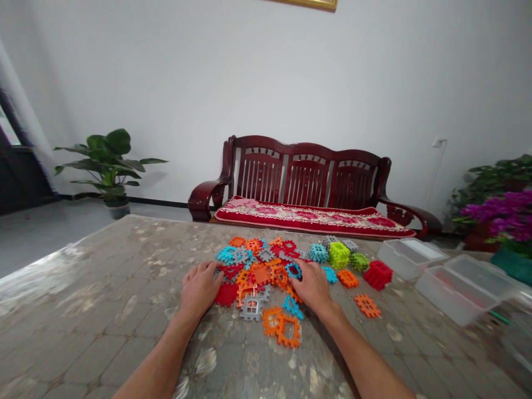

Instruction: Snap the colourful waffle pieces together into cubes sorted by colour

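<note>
A pile of interlocking plastic building tiles in orange, red, blue and grey lies in front of me. My left hand rests at the pile's left edge beside a red tile, its fingers loosely spread and holding nothing visible. On the pile's right side, my right hand has thumb and forefinger around a blue tile; its other fingers are partly hidden. Nearest to me lie a grey window tile, an orange frame tile and a blue triangular tile.
Right of the pile stand a lime-green tile stack, a red stack and a blue stack. A lone orange tile lies nearer. Clear plastic boxes sit on the table's right. Behind is a wooden bench.
</note>
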`<state>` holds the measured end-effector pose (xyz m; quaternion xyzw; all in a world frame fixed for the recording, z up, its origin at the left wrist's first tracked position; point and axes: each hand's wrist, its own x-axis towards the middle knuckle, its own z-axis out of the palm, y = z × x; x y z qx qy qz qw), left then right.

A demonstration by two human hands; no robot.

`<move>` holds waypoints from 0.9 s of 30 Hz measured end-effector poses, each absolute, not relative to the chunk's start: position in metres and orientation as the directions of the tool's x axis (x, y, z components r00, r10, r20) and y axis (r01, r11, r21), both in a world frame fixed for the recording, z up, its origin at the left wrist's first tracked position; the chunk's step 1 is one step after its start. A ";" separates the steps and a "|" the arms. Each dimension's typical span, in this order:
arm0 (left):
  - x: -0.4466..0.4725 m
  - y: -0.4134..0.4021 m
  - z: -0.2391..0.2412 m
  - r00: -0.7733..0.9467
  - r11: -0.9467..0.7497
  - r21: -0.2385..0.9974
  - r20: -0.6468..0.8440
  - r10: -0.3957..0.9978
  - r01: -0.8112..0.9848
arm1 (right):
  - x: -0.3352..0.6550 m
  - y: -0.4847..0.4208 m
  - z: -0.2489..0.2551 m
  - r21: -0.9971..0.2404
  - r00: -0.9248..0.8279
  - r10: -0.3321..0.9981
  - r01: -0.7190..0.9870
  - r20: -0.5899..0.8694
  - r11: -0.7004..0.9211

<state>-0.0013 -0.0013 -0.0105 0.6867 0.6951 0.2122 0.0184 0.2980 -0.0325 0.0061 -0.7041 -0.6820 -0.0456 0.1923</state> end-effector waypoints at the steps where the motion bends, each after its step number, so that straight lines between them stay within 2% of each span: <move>1: -0.001 -0.001 -0.011 -0.055 -0.035 0.319 0.268 0.962 0.947 | 0.297 -0.033 0.006 -0.202 0.071 0.941 0.979 0.331 -0.002; 7: -0.002 0.000 -0.012 -0.048 -0.034 0.298 0.262 0.964 0.954 | 0.306 -0.036 0.014 -0.189 0.105 0.914 0.982 0.391 -0.032; 11: -0.003 0.001 -0.013 -0.043 -0.036 0.297 0.258 0.965 0.954 | 0.336 -0.040 0.028 -0.195 0.205 0.882 0.972 0.425 -0.132; 17: -0.004 0.001 -0.014 -0.044 -0.038 0.297 0.264 0.963 0.954 | 0.373 -0.049 0.035 -0.135 0.315 0.886 0.949 0.341 -0.285; 27: -0.003 0.001 -0.011 -0.046 -0.035 0.313 0.246 0.968 0.949 | 0.371 -0.055 0.029 -0.031 0.310 0.905 0.949 0.293 -0.315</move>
